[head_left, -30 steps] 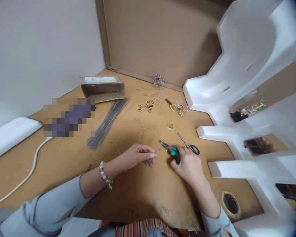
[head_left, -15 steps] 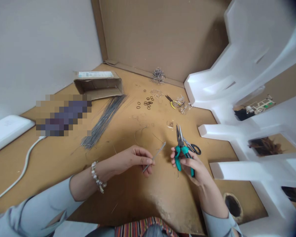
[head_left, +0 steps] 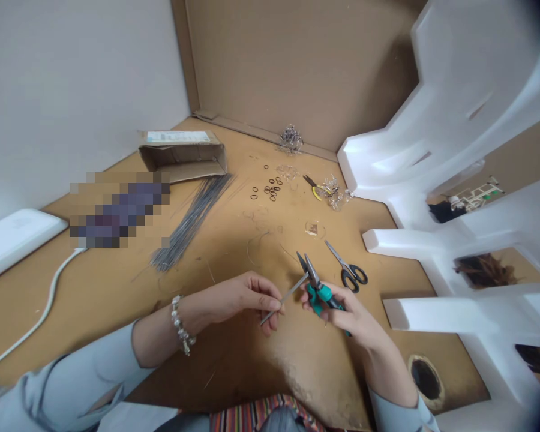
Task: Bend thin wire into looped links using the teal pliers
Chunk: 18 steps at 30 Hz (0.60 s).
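Note:
Between thumb and fingers, my left hand (head_left: 258, 300) pinches a thin grey metal strip (head_left: 293, 289), perhaps a few wires side by side, slanting up to the right. My right hand (head_left: 344, 312) is closed around the teal-and-black handles of long-nose pliers (head_left: 315, 282). The pliers' jaws are parted, and the strip's upper end lies at them; whether they grip it I cannot tell. Black-handled scissors (head_left: 350, 273) lie just right of the pliers. A bundle of straight grey wires (head_left: 191, 225) rests on the table, left of and beyond my left hand.
An open cardboard box (head_left: 184, 159) lies behind the wire bundle. Several dark rings (head_left: 272, 189) are scattered mid-table. Yellow-handled pliers (head_left: 315, 191) sit by tangled wire (head_left: 337, 192). White foam blocks (head_left: 396, 240) line the right edge, and a round hole (head_left: 425, 377) is at lower right.
My right hand has lifted the teal pliers off the table, and their jaws have moved left to the end of the strip. My left hand still holds the strip, slightly lower.

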Tool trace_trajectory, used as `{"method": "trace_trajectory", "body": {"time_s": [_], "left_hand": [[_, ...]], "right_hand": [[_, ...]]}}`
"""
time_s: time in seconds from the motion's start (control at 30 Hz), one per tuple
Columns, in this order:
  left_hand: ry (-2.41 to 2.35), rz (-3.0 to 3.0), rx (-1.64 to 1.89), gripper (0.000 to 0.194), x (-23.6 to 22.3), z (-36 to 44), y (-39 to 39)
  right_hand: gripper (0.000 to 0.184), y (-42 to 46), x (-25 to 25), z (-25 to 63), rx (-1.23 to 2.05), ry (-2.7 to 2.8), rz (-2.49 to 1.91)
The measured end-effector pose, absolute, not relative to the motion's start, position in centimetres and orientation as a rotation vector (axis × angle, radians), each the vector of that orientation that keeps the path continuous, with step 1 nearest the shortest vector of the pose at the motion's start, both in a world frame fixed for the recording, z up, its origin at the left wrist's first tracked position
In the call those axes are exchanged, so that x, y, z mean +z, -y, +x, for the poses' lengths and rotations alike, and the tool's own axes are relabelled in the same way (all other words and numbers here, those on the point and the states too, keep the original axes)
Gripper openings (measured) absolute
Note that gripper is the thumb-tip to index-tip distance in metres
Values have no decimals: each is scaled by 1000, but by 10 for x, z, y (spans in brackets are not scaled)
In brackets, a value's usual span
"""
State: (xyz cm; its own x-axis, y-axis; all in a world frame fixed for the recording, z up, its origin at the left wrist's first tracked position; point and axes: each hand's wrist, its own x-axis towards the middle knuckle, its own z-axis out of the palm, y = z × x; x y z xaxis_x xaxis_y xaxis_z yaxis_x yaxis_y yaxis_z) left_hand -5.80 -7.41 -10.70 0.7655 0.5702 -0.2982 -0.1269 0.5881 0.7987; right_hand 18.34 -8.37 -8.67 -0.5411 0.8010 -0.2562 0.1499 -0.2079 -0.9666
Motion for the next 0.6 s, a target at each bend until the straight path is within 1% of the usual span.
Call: {"method": "trace_trajectory", "body": {"time_s": [0.27,0.47,0.6], "left_hand": [[-539,855,410,17,-109,-59,74],[-552,851,381,18,-106,-60,74],[-570,857,380,17,-104,-61,73]], "right_hand": [[37,83,-80,182,1820,1579,-1156],[27,84,-85,184,1761,1633,-1201],[18,85,-86,184,1620,1745,-1279]]}}
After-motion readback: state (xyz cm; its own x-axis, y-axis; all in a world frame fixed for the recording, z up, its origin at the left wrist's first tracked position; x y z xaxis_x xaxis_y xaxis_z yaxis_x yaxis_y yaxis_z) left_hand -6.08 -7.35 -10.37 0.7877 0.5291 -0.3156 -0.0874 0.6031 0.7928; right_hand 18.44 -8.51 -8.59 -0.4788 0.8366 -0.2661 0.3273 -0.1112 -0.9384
